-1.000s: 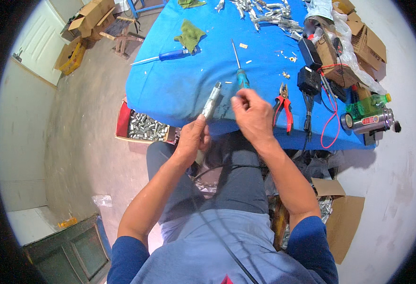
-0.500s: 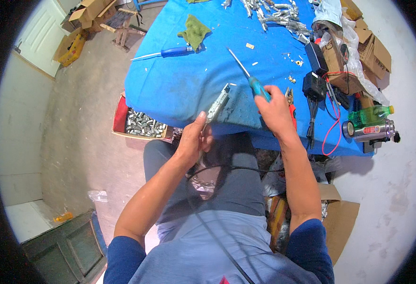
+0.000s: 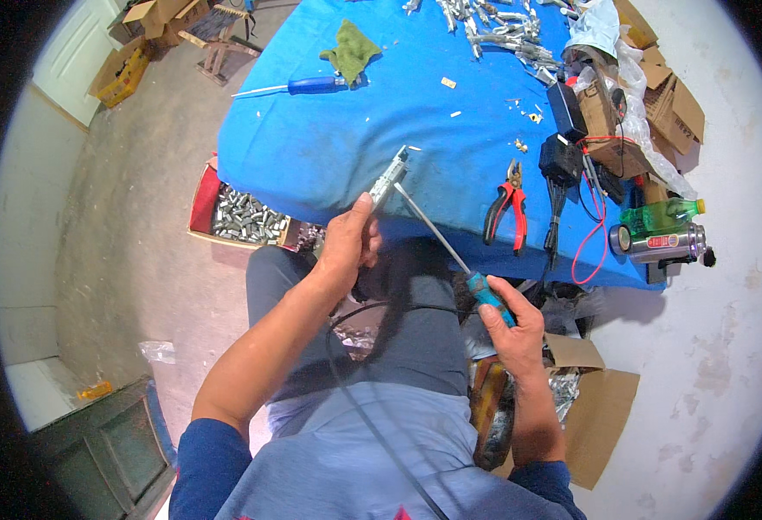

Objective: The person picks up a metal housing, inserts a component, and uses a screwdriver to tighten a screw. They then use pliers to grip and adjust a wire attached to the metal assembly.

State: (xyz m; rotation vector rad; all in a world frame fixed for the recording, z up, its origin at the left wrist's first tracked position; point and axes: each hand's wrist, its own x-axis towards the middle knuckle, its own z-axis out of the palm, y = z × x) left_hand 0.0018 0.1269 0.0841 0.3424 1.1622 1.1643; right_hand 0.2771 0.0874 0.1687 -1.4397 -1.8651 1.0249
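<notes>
Two bare hands are at work, each closed on something. With the left hand (image 3: 350, 241) I grasp a slim, silvery metal piece (image 3: 388, 179) by its near end, thumb along it and fingers curled below; its far end slants up and to the right, over the near part of the blue cloth (image 3: 303, 156) on the table. With the right hand (image 3: 517, 328) I grip a teal-handled screwdriver (image 3: 478, 284), thumb and fingers around the handle, in front of the table edge. Its shaft slopes up and to the left, and the tip is right beside the metal piece; whether they touch, I cannot tell.

Red-handled pliers (image 3: 509, 185) lie on the cloth beyond my right hand, their jaws pointing away from me. Farther off to the left lies a blue-handled screwdriver (image 3: 313, 85), its handle end by a green rag (image 3: 351, 54). More silvery pieces (image 3: 498, 30) are heaped at the far side. Below the table's left edge, a red-sided box (image 3: 203, 201) holds many small metal parts (image 3: 251, 217).
</notes>
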